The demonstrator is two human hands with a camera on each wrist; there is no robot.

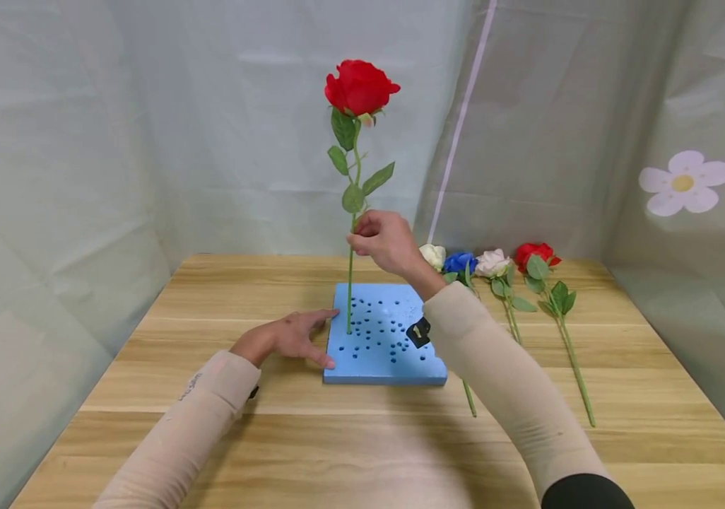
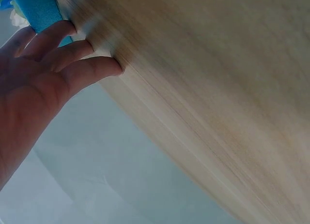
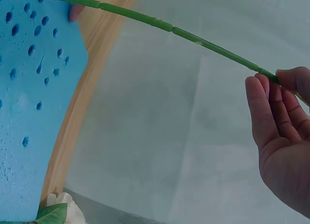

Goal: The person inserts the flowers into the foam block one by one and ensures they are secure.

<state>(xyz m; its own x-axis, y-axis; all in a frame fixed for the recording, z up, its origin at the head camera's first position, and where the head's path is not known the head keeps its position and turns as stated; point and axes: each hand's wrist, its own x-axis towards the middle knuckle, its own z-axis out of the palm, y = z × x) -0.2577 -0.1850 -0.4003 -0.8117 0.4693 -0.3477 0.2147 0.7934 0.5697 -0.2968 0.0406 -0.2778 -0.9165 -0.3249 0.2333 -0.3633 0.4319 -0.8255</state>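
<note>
A red artificial rose (image 1: 361, 88) stands nearly upright over a blue foam board (image 1: 375, 367) that is dotted with holes. My right hand (image 1: 388, 242) pinches its green stem (image 3: 208, 46) between thumb and fingers, about midway up. In the right wrist view the lower end of the stem meets a hole near the edge of the foam board (image 3: 24, 175); how deep it sits cannot be told. With fingers spread, my left hand (image 1: 295, 336) rests against the board's left side. The left wrist view shows that hand (image 2: 43, 71) beside the blue edge, holding nothing.
To the right on the wooden table (image 1: 210, 438) lie a white rose (image 1: 432, 256), a blue rose (image 1: 461, 263), a pale pink rose (image 1: 493, 263) and another red rose (image 1: 535, 256). Their stems point toward the front. Behind the table hangs a grey curtain (image 1: 261, 141).
</note>
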